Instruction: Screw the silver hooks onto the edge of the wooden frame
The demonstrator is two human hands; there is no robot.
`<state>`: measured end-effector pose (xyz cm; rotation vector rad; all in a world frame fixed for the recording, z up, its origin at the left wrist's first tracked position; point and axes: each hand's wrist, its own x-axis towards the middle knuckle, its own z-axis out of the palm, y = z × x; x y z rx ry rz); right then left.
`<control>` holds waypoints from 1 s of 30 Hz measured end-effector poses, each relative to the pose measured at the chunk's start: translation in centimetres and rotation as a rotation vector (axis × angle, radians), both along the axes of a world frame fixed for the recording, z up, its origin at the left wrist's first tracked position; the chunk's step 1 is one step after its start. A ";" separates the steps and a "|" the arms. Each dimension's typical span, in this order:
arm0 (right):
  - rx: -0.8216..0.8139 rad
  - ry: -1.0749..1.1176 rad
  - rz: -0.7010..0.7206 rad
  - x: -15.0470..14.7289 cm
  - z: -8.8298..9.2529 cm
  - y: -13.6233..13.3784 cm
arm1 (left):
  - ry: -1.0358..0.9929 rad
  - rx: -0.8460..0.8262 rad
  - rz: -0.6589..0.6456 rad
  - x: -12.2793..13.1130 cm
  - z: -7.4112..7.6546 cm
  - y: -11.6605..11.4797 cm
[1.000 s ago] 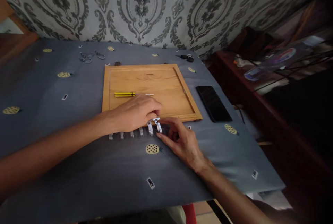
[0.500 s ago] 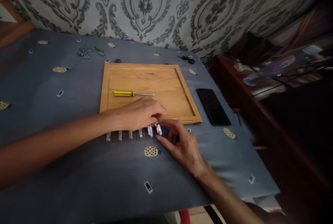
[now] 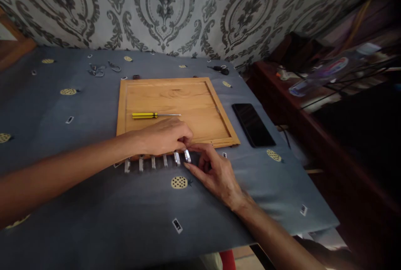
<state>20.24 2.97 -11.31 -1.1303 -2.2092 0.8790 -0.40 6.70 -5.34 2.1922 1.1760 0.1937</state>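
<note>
A row of several small shiny metal hooks (image 3: 153, 162) lies on the blue-grey cloth just in front of a wooden panel (image 3: 200, 107). My left hand (image 3: 163, 136) rests over the row with its fingers curled and its fingertips at the rightmost hooks (image 3: 187, 155). My right hand (image 3: 216, 171) lies on the cloth to the right, fingers bent, thumb and forefinger pinching at that same rightmost hook. A yellow-handled screwdriver (image 3: 155, 115) lies on the panel behind my left hand.
A black phone (image 3: 253, 124) lies right of the panel. Keys (image 3: 219, 69) and small metal clips (image 3: 100, 69) sit near the patterned wall. The table's right edge drops off to a dark wooden shelf (image 3: 307, 107) with clutter.
Both hands stay at the right end of the hook row with small finger shifts. The hooks that stood raised a second ago now lie in line with the row.
</note>
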 end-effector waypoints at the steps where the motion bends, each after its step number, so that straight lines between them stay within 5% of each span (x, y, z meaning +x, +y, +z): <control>1: 0.000 -0.005 0.001 0.0 0.0 0.0 | 0.000 -0.038 0.004 0.0 0.0 0.2; 10: 0.046 -0.020 0.036 0.1 -0.3 0.1 | -0.098 -0.299 0.021 -0.5 -0.1 1.9; 30: 0.030 0.047 0.099 0.3 -0.3 0.1 | -0.090 -0.437 0.171 0.7 -0.1 1.6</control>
